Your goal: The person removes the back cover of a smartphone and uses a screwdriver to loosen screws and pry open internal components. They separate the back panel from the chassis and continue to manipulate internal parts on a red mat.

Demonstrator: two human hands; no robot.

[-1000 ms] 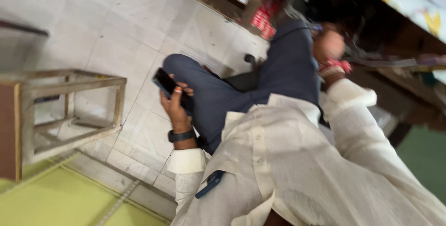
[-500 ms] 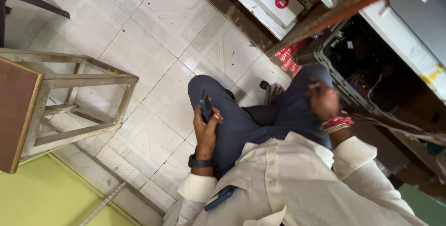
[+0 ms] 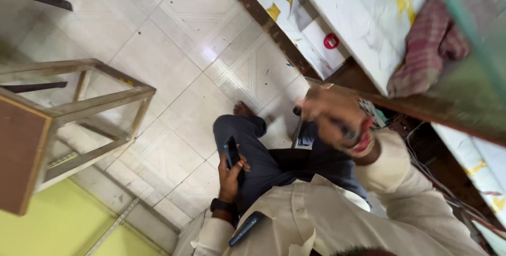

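Note:
My left hand (image 3: 231,176) rests on my left thigh and grips a dark phone (image 3: 231,152) held upright; a black watch (image 3: 218,205) sits on that wrist. My right hand (image 3: 331,117) is raised in front of the counter edge and is blurred by motion. A dark streak shows by its fingers, and I cannot tell whether it holds anything. A red band circles the right wrist (image 3: 361,143). I am seated, in a cream shirt (image 3: 316,219) and dark trousers (image 3: 274,166), with one bare foot (image 3: 242,109) on the tiles.
A bare wooden stool frame (image 3: 100,103) stands on the tiled floor at left. A counter with a white and yellow marbled top (image 3: 358,13) runs along the right, with a red checked cloth (image 3: 427,50) on it. A dark flat object (image 3: 245,228) pokes from my shirt pocket.
My right hand has lifted off my knee and risen toward the counter edge. The view has swung so the counter top shows. My left hand still holds the phone on my thigh.

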